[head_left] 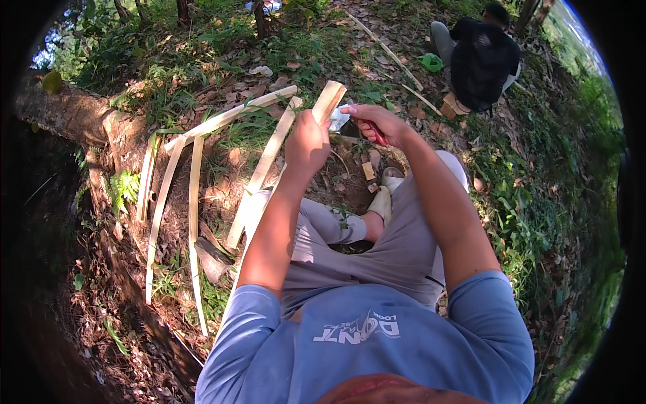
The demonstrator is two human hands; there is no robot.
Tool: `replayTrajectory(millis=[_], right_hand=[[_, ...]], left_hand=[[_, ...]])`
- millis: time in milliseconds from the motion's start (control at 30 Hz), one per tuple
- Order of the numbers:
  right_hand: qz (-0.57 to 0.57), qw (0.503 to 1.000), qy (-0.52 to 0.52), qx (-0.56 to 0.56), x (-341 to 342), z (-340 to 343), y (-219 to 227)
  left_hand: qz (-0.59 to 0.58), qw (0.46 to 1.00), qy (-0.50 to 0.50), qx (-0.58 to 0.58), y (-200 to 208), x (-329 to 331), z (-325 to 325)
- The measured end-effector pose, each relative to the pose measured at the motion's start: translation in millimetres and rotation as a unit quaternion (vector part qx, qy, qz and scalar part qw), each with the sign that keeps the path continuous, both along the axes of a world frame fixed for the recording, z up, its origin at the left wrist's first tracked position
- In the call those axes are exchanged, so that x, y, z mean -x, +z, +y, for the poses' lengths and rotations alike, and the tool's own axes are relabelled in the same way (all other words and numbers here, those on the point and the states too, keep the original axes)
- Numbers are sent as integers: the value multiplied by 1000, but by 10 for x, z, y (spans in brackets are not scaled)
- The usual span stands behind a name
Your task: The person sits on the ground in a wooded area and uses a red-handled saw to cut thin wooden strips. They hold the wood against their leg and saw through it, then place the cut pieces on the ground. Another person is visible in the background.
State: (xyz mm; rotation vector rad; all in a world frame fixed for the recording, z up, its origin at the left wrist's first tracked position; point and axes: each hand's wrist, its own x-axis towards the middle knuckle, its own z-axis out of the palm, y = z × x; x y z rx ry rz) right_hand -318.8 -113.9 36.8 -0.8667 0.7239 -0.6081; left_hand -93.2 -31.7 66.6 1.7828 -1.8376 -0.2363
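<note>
Facing upward, pale split bamboo strip point(328, 101)

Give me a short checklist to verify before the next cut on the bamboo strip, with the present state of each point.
1. Left hand grip on the bamboo strip: ok, closed around it.
2. Right hand grip on the red-handled knife: ok.
3. Blade clear of the left fingers: cannot tell, it sits close to them.
4. Feet away from the blade: ok, lower down.
5. Seated person at a distance: ok.
6. Finished strips out of the way: ok, lying at the left.
</note>
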Motion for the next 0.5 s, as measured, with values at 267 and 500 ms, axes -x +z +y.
replayTrajectory(millis=[267,500], right_hand=[[112,986,-11,125,-326,109,116],[124,979,-55,149,-693,178,170]], left_hand=[[154,982,-105,-31,-202,-423,-128],[66,994,-83,-19,-194,-287,-53]])
